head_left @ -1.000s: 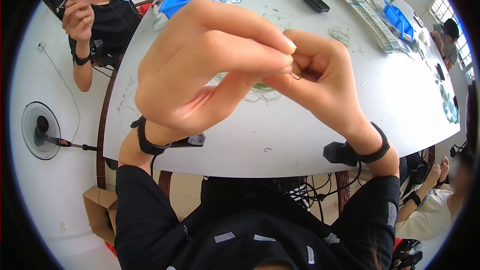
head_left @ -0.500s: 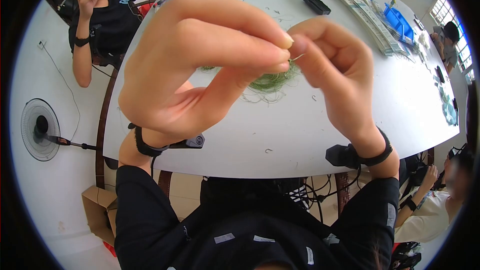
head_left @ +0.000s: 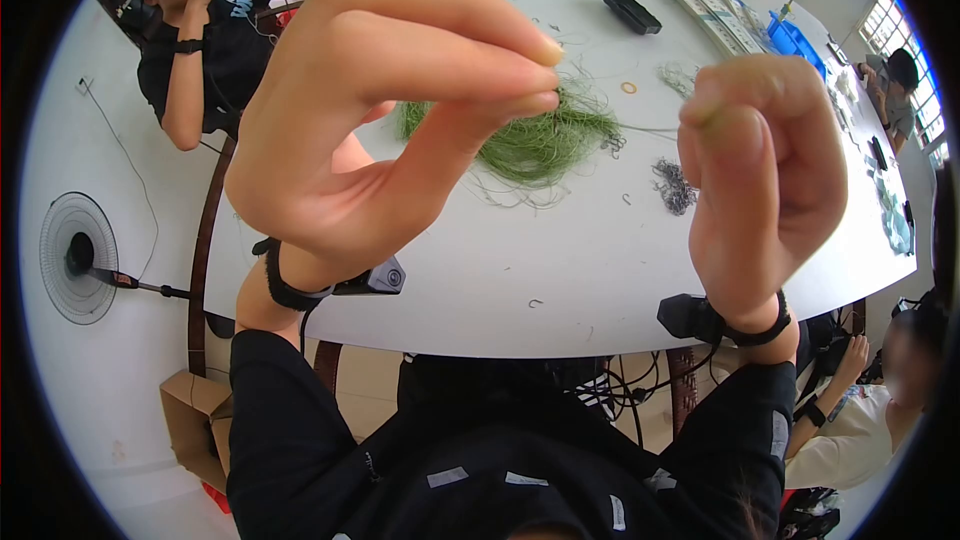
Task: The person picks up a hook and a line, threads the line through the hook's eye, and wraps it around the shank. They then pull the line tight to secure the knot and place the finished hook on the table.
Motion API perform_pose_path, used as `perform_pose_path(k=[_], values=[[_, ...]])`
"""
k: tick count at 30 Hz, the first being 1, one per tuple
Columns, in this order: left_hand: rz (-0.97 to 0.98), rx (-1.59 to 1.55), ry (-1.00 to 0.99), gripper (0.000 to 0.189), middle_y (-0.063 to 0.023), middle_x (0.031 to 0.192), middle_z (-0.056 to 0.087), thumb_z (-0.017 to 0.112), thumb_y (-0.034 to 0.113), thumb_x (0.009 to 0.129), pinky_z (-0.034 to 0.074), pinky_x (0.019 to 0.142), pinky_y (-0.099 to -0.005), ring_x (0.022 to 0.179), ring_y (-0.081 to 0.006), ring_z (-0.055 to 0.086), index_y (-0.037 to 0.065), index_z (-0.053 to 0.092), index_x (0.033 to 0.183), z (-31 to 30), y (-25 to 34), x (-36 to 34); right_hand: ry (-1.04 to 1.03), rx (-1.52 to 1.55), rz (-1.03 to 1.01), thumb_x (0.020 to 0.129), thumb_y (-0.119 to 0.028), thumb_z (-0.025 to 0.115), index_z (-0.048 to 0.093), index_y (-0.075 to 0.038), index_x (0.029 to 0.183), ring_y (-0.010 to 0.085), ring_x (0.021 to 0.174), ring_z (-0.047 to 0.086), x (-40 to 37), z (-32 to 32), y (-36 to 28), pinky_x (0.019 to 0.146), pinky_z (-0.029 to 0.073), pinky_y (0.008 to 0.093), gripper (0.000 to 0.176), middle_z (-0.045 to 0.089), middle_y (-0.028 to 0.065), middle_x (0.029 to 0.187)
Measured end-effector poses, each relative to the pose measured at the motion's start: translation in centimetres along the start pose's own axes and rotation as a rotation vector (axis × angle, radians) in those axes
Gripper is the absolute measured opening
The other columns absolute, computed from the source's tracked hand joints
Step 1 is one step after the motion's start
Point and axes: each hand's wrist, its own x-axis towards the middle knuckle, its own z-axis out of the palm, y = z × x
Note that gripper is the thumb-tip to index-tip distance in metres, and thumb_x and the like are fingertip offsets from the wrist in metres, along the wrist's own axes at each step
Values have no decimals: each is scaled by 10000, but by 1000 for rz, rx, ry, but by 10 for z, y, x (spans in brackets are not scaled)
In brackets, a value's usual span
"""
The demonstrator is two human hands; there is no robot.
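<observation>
My left hand (head_left: 390,110) is raised over the table, its thumb and fingertips pinched together; what lies between them is too small and hidden to make out. To the right, my right hand (head_left: 765,170) is closed, thumb against the curled index finger. A thin strand of fishing line (head_left: 650,128) runs to its fingertips from the left. Behind and below the left fingers lies a loose green bundle of fishing line (head_left: 535,150), partly covered by that hand. A pile of dark fish hooks (head_left: 675,187) sits just left of my right hand.
Loose hooks (head_left: 536,304) are scattered on the white table (head_left: 480,270). Farther back are a black tray (head_left: 632,12), a yellowish ring (head_left: 628,88), long packaged strips (head_left: 715,15) and a blue bin (head_left: 795,40). Other people sit around the table.
My right hand has moved right, away from the left fingertips, and its fingers have curled in. The left hand has shifted slightly left and up. More of the green bundle and the hook pile shows.
</observation>
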Motion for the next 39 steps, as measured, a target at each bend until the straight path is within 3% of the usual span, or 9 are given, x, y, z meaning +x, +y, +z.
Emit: perform_pose_path(k=[6,11,21,24,26,30,33,34,39], values=[[21,24,10,137,-153,901,575,632,-81,748,481,682,-247,751,-169,565,-18,552,840,-6,4,2,-76,38,131,892,-54,518,520,26,899,-6,551,392,0,14,22,507,290,151,80,569,13,743],[37,57,2,152,-149,898,576,631,-90,740,479,676,-243,747,-171,566,-13,553,846,-7,1,2,-48,78,8,832,-29,590,553,-10,824,-34,445,276,-5,27,43,409,175,171,42,387,-80,473],[52,-64,-37,149,-132,879,582,643,-67,736,470,747,-278,723,-157,570,13,558,830,1,-2,1,31,284,231,854,-64,591,567,-2,841,-31,468,279,1,28,41,430,183,167,68,396,-94,502],[41,-89,-18,132,-124,870,583,644,-46,744,453,797,-320,712,-147,564,23,561,821,3,0,0,-33,98,271,883,-70,551,560,20,906,4,638,440,4,18,29,550,318,150,93,541,-5,721],[29,-125,-27,124,-119,861,583,643,-38,747,444,815,-340,705,-144,561,26,563,817,4,0,-1,-54,-14,227,896,-81,533,560,29,938,16,688,507,5,11,26,585,372,142,120,614,35,816],[25,-123,-47,125,-116,854,584,643,-42,743,441,806,-330,698,-143,559,25,566,815,4,3,-2,-6,-90,52,893,-120,545,570,31,936,0,545,412,11,0,16,491,292,155,159,594,14,760],[65,-51,-41,137,-123,864,586,647,-59,733,449,766,-290,703,-144,559,13,568,819,4,4,0,185,193,48,891,-178,544,571,28,917,8,479,316,3,-4,18,446,216,183,209,560,18,744],[68,-34,-36,142,-128,869,586,649,-64,730,454,748,-278,705,-146,559,8,569,822,4,4,0,115,234,16,891,-183,542,572,26,910,10,485,326,7,-7,7,448,223,179,212,557,26,750],[41,-31,-15,146,-146,870,588,661,-70,724,470,673,-251,711,-159,565,-11,572,823,7,6,-2,66,-252,-183,868,-256,564,565,30,847,55,522,379,-5,-23,-1,490,301,203,286,559,57,771]])
